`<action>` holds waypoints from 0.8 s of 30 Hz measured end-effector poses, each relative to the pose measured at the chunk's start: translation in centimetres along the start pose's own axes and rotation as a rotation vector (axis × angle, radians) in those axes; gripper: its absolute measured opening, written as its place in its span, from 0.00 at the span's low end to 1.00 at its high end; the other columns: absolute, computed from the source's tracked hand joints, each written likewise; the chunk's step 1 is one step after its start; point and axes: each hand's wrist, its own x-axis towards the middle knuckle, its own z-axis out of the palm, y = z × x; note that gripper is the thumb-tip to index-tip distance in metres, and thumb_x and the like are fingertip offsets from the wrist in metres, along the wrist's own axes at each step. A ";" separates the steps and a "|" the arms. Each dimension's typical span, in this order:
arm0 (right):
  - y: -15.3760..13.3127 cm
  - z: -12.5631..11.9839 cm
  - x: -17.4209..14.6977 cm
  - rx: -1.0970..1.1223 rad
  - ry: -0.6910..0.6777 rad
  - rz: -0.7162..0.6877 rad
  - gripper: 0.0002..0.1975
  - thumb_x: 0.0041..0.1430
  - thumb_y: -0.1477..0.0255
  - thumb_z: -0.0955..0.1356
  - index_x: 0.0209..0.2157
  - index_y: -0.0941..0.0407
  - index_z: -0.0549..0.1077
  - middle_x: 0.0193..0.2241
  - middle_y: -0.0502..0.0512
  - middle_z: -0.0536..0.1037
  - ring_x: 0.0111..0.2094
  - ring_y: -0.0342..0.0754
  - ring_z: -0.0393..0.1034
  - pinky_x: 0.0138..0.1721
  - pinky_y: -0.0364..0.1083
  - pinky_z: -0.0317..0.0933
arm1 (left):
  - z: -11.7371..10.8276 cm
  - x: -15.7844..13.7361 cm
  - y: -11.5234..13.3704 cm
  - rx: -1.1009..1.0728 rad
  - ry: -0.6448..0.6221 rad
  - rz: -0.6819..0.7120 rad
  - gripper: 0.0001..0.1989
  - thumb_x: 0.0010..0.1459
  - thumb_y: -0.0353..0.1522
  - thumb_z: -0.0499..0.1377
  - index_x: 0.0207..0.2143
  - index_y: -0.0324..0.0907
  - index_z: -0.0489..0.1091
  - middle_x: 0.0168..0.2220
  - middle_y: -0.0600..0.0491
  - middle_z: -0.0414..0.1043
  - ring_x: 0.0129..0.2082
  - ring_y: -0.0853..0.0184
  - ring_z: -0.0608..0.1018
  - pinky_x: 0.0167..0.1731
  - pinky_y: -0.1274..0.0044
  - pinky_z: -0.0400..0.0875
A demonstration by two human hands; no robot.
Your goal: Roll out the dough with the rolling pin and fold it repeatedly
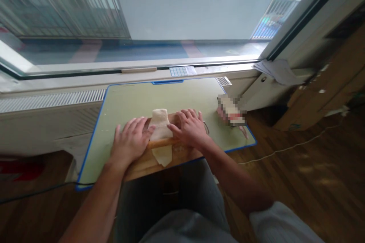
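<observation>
A pale strip of dough [161,131] lies lengthwise on a wooden board [139,167]. Its far end looks raised or thick, and its near end tapers toward me. Across the dough runs a thin wooden rolling pin [161,143], whose ends are hidden by my hands. My left hand [129,140] lies flat at the left, fingers stretched forward, its thumb touching the dough's left edge. On the other side, my right hand [190,126] is also spread flat, thumb tip at the dough's right edge. Whether my palms press on the pin is hidden.
The board rests on a pale green folding table [128,100] with blue edging. A metal ring [205,127] shows beside my right hand. Farther right lies a blurred-out item [231,111]. A window, radiator [54,100] and papers [278,71] stand beyond; a dark cable [48,188] reaches the left corner.
</observation>
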 end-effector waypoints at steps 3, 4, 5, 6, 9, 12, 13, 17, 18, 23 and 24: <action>-0.2 0.1 -0.9 -0.005 0.014 0.038 0.37 0.75 0.43 0.61 0.72 0.52 0.66 0.72 0.60 0.67 0.75 0.61 0.52 0.76 0.69 0.39 | 0.0 -0.6 0.3 0.011 0.054 -0.016 0.32 0.76 0.49 0.42 0.71 0.47 0.67 0.73 0.45 0.66 0.74 0.52 0.66 0.75 0.48 0.50; -0.3 0.1 -1.3 -0.012 0.024 0.045 0.36 0.75 0.44 0.61 0.72 0.52 0.66 0.73 0.59 0.66 0.76 0.62 0.51 0.76 0.69 0.38 | 0.1 -0.9 0.4 0.014 0.072 -0.019 0.32 0.76 0.49 0.42 0.72 0.47 0.67 0.74 0.45 0.66 0.74 0.53 0.65 0.75 0.48 0.50; -0.4 0.2 -1.8 -0.020 0.038 0.047 0.36 0.75 0.44 0.61 0.72 0.51 0.66 0.73 0.58 0.66 0.76 0.62 0.50 0.76 0.69 0.38 | 0.2 -1.3 0.5 0.015 0.089 -0.021 0.32 0.75 0.49 0.43 0.72 0.47 0.66 0.74 0.45 0.66 0.74 0.53 0.65 0.75 0.48 0.50; -0.4 0.4 -2.3 -0.028 0.058 0.045 0.35 0.76 0.45 0.61 0.72 0.51 0.67 0.73 0.58 0.66 0.76 0.62 0.50 0.76 0.70 0.38 | 0.3 -1.7 0.6 0.015 0.104 -0.019 0.31 0.75 0.48 0.43 0.72 0.47 0.66 0.74 0.44 0.66 0.74 0.52 0.65 0.75 0.48 0.49; -0.5 0.9 -3.4 -0.047 0.142 0.032 0.33 0.76 0.46 0.61 0.69 0.52 0.70 0.71 0.60 0.70 0.75 0.62 0.53 0.76 0.70 0.38 | 0.7 -3.0 0.7 0.007 0.153 -0.019 0.31 0.75 0.48 0.45 0.72 0.45 0.67 0.73 0.43 0.66 0.74 0.50 0.64 0.74 0.47 0.49; -0.5 1.2 -3.3 -0.041 0.193 0.025 0.30 0.76 0.46 0.62 0.65 0.52 0.74 0.67 0.61 0.74 0.72 0.62 0.58 0.75 0.70 0.40 | 1.0 -3.0 0.7 -0.011 0.167 -0.038 0.31 0.74 0.48 0.46 0.70 0.47 0.69 0.73 0.43 0.67 0.74 0.49 0.65 0.74 0.47 0.50; -0.5 1.2 -2.8 -0.034 0.193 0.033 0.29 0.76 0.47 0.62 0.62 0.52 0.76 0.66 0.61 0.76 0.70 0.62 0.60 0.74 0.70 0.41 | 0.9 -2.7 0.6 -0.018 0.165 -0.047 0.30 0.74 0.48 0.46 0.69 0.48 0.70 0.72 0.43 0.68 0.73 0.49 0.66 0.73 0.46 0.51; -1.1 0.7 0.5 -0.019 0.169 0.105 0.27 0.76 0.49 0.62 0.57 0.54 0.80 0.59 0.63 0.81 0.64 0.63 0.67 0.72 0.72 0.44 | 0.5 0.2 0.6 -0.031 0.185 -0.111 0.27 0.74 0.49 0.46 0.61 0.48 0.76 0.67 0.42 0.74 0.68 0.46 0.71 0.71 0.42 0.52; -1.3 0.6 1.4 -0.023 0.173 0.124 0.27 0.76 0.49 0.62 0.56 0.54 0.80 0.58 0.63 0.81 0.63 0.63 0.68 0.72 0.72 0.44 | 0.4 0.9 0.7 -0.027 0.203 -0.139 0.27 0.74 0.49 0.47 0.58 0.46 0.77 0.65 0.40 0.75 0.66 0.45 0.72 0.70 0.41 0.52; -1.6 0.5 2.0 -0.037 0.209 0.120 0.28 0.78 0.49 0.59 0.55 0.54 0.80 0.57 0.63 0.82 0.61 0.62 0.70 0.71 0.69 0.47 | 0.1 1.8 1.2 0.003 0.278 -0.216 0.27 0.74 0.48 0.47 0.52 0.43 0.80 0.58 0.38 0.80 0.60 0.44 0.76 0.68 0.42 0.54; -1.5 0.6 1.3 -0.040 0.204 0.086 0.29 0.78 0.48 0.58 0.56 0.53 0.80 0.57 0.62 0.82 0.61 0.61 0.69 0.71 0.68 0.47 | 0.2 1.3 1.3 0.001 0.277 -0.213 0.27 0.74 0.48 0.47 0.51 0.43 0.80 0.57 0.38 0.80 0.59 0.44 0.76 0.67 0.43 0.56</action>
